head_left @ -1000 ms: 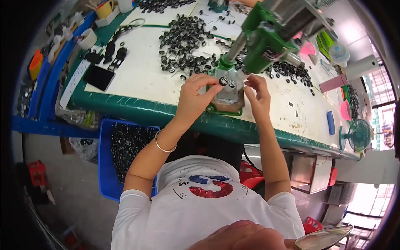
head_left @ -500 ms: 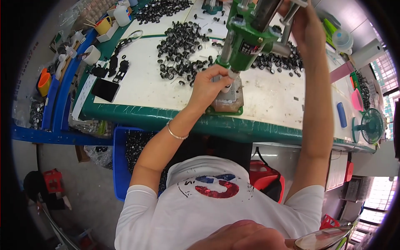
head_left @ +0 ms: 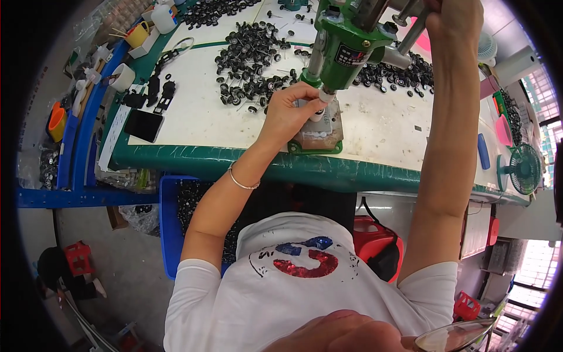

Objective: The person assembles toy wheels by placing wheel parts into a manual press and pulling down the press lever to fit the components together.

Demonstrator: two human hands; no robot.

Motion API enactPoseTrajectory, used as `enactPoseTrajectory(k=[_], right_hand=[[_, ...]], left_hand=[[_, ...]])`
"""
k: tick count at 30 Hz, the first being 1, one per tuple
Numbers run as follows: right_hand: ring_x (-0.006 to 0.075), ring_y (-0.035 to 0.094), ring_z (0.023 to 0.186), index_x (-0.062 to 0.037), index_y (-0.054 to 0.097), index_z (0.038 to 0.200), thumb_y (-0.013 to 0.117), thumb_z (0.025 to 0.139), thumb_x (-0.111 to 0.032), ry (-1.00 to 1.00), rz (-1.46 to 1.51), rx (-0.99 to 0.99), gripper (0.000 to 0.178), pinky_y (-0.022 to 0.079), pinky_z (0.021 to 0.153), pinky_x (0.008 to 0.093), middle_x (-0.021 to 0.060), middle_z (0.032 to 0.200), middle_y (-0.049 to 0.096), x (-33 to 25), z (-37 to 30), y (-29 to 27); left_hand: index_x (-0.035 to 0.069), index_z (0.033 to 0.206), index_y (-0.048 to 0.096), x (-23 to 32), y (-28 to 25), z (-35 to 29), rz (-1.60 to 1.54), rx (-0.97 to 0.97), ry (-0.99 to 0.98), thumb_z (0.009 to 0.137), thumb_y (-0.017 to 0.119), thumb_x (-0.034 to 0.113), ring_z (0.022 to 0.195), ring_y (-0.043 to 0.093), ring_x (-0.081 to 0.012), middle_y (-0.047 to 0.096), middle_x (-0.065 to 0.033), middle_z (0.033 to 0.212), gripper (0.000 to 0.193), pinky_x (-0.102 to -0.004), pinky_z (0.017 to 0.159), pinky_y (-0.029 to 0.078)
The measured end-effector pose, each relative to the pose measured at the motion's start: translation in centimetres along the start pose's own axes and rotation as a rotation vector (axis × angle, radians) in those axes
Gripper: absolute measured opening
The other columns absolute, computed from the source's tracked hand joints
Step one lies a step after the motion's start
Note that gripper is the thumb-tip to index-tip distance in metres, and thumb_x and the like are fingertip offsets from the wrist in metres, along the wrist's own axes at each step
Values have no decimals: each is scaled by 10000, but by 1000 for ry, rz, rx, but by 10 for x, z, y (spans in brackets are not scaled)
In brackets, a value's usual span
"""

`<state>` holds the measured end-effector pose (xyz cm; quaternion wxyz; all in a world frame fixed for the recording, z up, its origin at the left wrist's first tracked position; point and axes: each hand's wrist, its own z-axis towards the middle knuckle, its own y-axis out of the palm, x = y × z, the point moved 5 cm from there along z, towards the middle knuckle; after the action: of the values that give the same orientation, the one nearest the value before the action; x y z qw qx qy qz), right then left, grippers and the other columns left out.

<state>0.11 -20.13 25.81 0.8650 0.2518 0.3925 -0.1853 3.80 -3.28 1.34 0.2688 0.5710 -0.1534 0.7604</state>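
A green hand-lever press (head_left: 346, 53) stands at the front of the bench. My left hand (head_left: 291, 111) is closed in a pinch below its ram, beside a small white fixture (head_left: 317, 115) on the grey base plate (head_left: 324, 124). Whatever lies between those fingertips is too small and covered to make out. My right hand (head_left: 454, 26) is raised at the upper right, its fingers closed round the end of the press lever (head_left: 415, 30). Behind the press lie heaps of small black wheels on thin metal axles (head_left: 249, 50), with more wheels (head_left: 393, 76) to its right.
A black phone (head_left: 143, 125) and black plastic parts (head_left: 166, 97) lie at the left of the bench. Below the edge stands a blue bin (head_left: 169, 234) of small dark pieces. To the right are a green fan (head_left: 523, 169) and a blue bar-shaped object (head_left: 483, 151).
My right hand has moved outward to the right with the lever end. My left hand stays pinched under the ram. The whole view has shifted slightly.
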Motion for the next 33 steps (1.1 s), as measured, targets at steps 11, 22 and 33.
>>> enactPoseTrajectory(k=[11, 22, 33], right_hand=[[66, 276, 403, -110, 438, 699, 513, 912, -237, -372, 111, -207, 260, 249, 379, 226, -41, 527, 348, -23, -37, -28], [82, 167, 448, -121, 274, 593, 499, 892, -194, -241, 165, -76, 381, 153, 433, 260, -26, 521, 204, -21, -41, -14], [68, 509, 480, -35, 568, 963, 523, 958, -272, 267, 106, -71, 241, 419, 393, 194, -6, 706, 563, 50, 13, -6]], left_hand=[[-23, 866, 687, -1, 1, -1, 50, -3, 42, 787, 683, 38, 704, 552, -75, 623, -15, 810, 100, -208, 622, 440], [10, 1063, 652, -4, 5, -11, 73, 148, 183, 753, 703, 15, 730, 552, -77, 584, 3, 786, 314, -215, 647, 469], [42, 911, 521, -44, -72, -22, -567, 407, -147, 773, 492, -4, 625, 546, -154, 514, -41, 722, 148, -278, 611, 466]])
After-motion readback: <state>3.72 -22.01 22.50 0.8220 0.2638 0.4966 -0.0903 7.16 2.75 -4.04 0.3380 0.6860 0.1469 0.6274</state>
